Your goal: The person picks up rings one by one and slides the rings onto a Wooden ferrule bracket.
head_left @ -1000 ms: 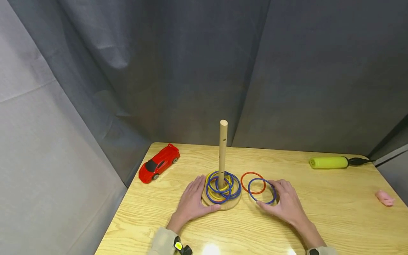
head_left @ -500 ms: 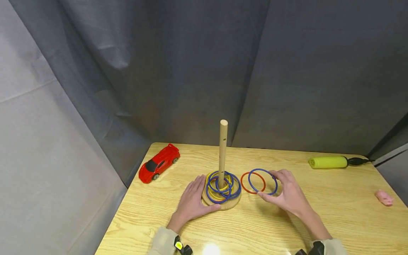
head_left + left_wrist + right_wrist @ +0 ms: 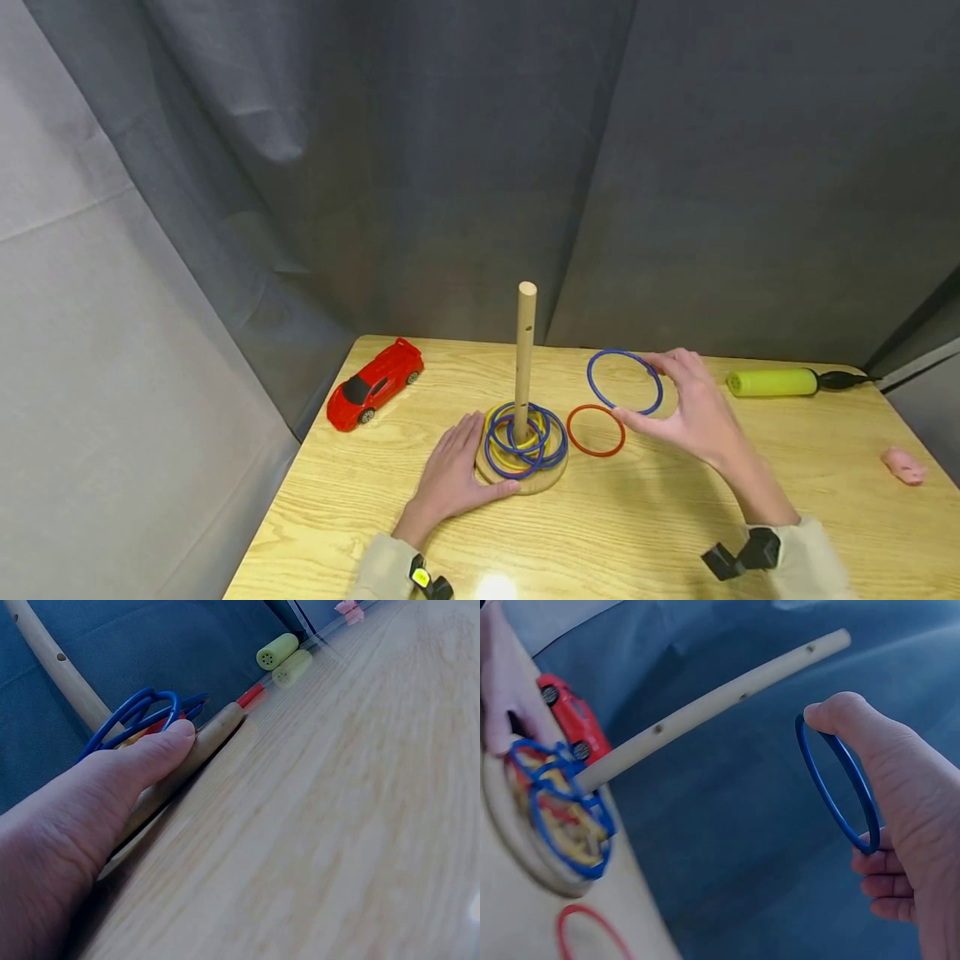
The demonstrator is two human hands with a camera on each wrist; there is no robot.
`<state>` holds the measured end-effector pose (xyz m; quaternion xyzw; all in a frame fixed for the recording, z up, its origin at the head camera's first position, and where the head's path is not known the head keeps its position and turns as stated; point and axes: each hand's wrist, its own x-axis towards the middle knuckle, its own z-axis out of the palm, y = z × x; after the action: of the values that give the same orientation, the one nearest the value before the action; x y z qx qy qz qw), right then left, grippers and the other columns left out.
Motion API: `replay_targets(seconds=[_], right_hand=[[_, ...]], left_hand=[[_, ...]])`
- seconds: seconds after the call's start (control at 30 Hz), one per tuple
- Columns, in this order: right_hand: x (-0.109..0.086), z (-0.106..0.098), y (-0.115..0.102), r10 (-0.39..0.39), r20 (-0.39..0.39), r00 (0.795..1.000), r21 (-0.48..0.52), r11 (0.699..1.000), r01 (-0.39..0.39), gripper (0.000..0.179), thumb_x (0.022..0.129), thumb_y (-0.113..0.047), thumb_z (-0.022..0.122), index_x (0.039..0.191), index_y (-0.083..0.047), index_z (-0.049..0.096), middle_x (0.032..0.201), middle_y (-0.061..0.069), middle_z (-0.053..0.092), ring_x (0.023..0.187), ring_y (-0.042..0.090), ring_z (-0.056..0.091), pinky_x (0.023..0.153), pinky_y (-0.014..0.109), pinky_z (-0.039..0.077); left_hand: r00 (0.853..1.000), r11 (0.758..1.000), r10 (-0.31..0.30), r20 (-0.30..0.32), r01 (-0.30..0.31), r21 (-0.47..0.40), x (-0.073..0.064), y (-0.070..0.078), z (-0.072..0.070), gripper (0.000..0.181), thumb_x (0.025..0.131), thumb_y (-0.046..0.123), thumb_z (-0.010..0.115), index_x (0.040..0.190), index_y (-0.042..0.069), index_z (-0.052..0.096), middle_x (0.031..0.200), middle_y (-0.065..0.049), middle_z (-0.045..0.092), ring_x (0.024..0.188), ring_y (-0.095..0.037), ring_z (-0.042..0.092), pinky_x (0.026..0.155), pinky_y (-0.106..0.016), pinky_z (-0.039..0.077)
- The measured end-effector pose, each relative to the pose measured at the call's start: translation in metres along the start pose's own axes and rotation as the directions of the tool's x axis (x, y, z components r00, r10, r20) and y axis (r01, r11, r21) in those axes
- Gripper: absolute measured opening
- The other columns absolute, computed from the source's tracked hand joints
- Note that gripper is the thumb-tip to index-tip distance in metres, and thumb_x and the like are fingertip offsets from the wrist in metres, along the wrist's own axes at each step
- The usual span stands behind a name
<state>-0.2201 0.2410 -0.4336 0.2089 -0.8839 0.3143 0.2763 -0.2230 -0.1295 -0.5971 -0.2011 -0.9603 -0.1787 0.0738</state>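
A wooden peg stand (image 3: 525, 333) rises from a round base, around which several blue, yellow and red rings (image 3: 517, 467) lie loosely stacked. My left hand (image 3: 450, 479) holds the near left edge of that base. Its thumb rests on the rim in the left wrist view, while its other fingers lie along the left side. Right of the peg, my right hand (image 3: 690, 404) pinches a blue ring (image 3: 590, 379) between thumb and fingers. This ring is in the air, tilted, below the peg's top and apart from it. A red ring (image 3: 596, 455) lies flat on the table beside the base.
A red toy car (image 3: 378, 383) stands at the back left. At the back right lies a yellow-green hand pump (image 3: 772, 382) with a black end, and a small pink toy (image 3: 904, 465) is near the right edge. Dark curtain (image 3: 450, 167) hangs behind the table.
My right hand has lifted the blue ring from over the red one, raising it up and away toward the back. The left hand and the stand have stayed put.
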Motion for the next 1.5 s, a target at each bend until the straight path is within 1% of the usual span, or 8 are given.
replay_targets(seconds=[0.1, 0.27, 0.47, 0.7, 1.0, 1.23, 1.37, 1.5], right_hand=[[0.016, -0.010, -0.010, -0.045, -0.023, 0.999, 0.022, 0.999, 0.046, 0.073, 0.059, -0.029, 0.099, 0.120, -0.001, 0.070, 0.101, 0.004, 0.063, 0.099, 0.023, 0.050, 0.078, 0.033, 0.038], [0.040, -0.023, -0.025, -0.107, -0.061, 0.992, 0.044, 0.993, 0.110, 0.072, 0.058, -0.027, 0.097, 0.121, -0.004, 0.071, 0.100, 0.003, 0.064, 0.098, 0.020, 0.052, 0.078, 0.031, 0.040], [0.066, -0.033, -0.044, -0.149, -0.087, 0.985, 0.082, 0.984, 0.156, 0.069, 0.059, -0.025, 0.096, 0.121, -0.005, 0.072, 0.098, 0.002, 0.063, 0.100, 0.023, 0.054, 0.082, 0.033, 0.040], [0.090, -0.037, -0.064, -0.183, -0.093, 0.979, 0.093, 0.977, 0.191, 0.066, 0.061, -0.030, 0.096, 0.118, -0.006, 0.073, 0.095, 0.000, 0.061, 0.098, 0.022, 0.054, 0.083, 0.034, 0.039], [0.107, -0.033, -0.077, -0.167, -0.073, 0.983, 0.120, 0.977, 0.175, 0.065, 0.065, -0.032, 0.096, 0.120, -0.008, 0.073, 0.096, 0.000, 0.061, 0.100, 0.025, 0.056, 0.086, 0.038, 0.041], [0.118, -0.029, -0.086, -0.196, -0.073, 0.978, 0.123, 0.971, 0.204, 0.066, 0.065, -0.034, 0.096, 0.120, -0.006, 0.073, 0.095, 0.001, 0.060, 0.100, 0.024, 0.056, 0.087, 0.040, 0.042], [0.122, -0.024, -0.088, -0.197, -0.056, 0.979, 0.125, 0.971, 0.203, 0.067, 0.066, -0.037, 0.096, 0.120, -0.006, 0.073, 0.096, 0.002, 0.061, 0.101, 0.025, 0.055, 0.088, 0.042, 0.042], [0.121, -0.017, -0.089, -0.186, -0.019, 0.982, 0.113, 0.976, 0.187, 0.072, 0.066, -0.041, 0.096, 0.122, -0.004, 0.071, 0.099, 0.004, 0.060, 0.102, 0.026, 0.054, 0.087, 0.042, 0.043]], left_hand=[[1.000, 1.000, 0.000, 0.001, 0.000, -0.001, 0.000, 0.000, -0.001, 0.131, 0.076, 0.099, 0.046, 0.167, 0.008, 0.022, 0.173, -0.008, 0.025, 0.160, -0.026, 0.021, 0.129, -0.045, 0.024], [1.000, 1.000, 0.000, 0.005, 0.001, -0.006, -0.001, 0.001, -0.002, 0.130, 0.077, 0.098, 0.047, 0.167, 0.008, 0.022, 0.173, -0.009, 0.025, 0.160, -0.026, 0.021, 0.129, -0.045, 0.024], [1.000, 1.000, -0.005, 0.015, 0.005, -0.016, -0.001, 0.002, -0.004, 0.131, 0.077, 0.097, 0.048, 0.167, 0.007, 0.020, 0.173, -0.009, 0.023, 0.160, -0.026, 0.019, 0.129, -0.045, 0.022], [1.000, 1.000, -0.003, 0.014, 0.003, -0.005, -0.001, 0.002, -0.004, 0.131, 0.077, 0.098, 0.047, 0.167, 0.007, 0.020, 0.173, -0.009, 0.023, 0.160, -0.026, 0.019, 0.129, -0.045, 0.022], [0.999, 1.000, -0.019, 0.030, 0.020, -0.014, 0.000, 0.002, -0.003, 0.132, 0.075, 0.099, 0.046, 0.168, 0.009, 0.018, 0.174, -0.006, 0.021, 0.161, -0.023, 0.017, 0.130, -0.042, 0.020], [1.000, 1.000, -0.015, 0.027, 0.016, -0.023, 0.000, 0.003, -0.004, 0.132, 0.076, 0.098, 0.049, 0.167, 0.008, 0.020, 0.173, -0.007, 0.023, 0.161, -0.024, 0.018, 0.130, -0.043, 0.020], [1.000, 0.999, -0.017, 0.024, 0.018, -0.030, 0.000, 0.003, -0.005, 0.131, 0.076, 0.097, 0.050, 0.167, 0.007, 0.022, 0.173, -0.008, 0.024, 0.160, -0.025, 0.020, 0.129, -0.044, 0.021], [1.000, 0.999, -0.008, 0.009, 0.008, -0.037, 0.000, 0.003, -0.004, 0.131, 0.076, 0.097, 0.050, 0.167, 0.007, 0.023, 0.172, -0.009, 0.027, 0.160, -0.026, 0.021, 0.129, -0.044, 0.023]])
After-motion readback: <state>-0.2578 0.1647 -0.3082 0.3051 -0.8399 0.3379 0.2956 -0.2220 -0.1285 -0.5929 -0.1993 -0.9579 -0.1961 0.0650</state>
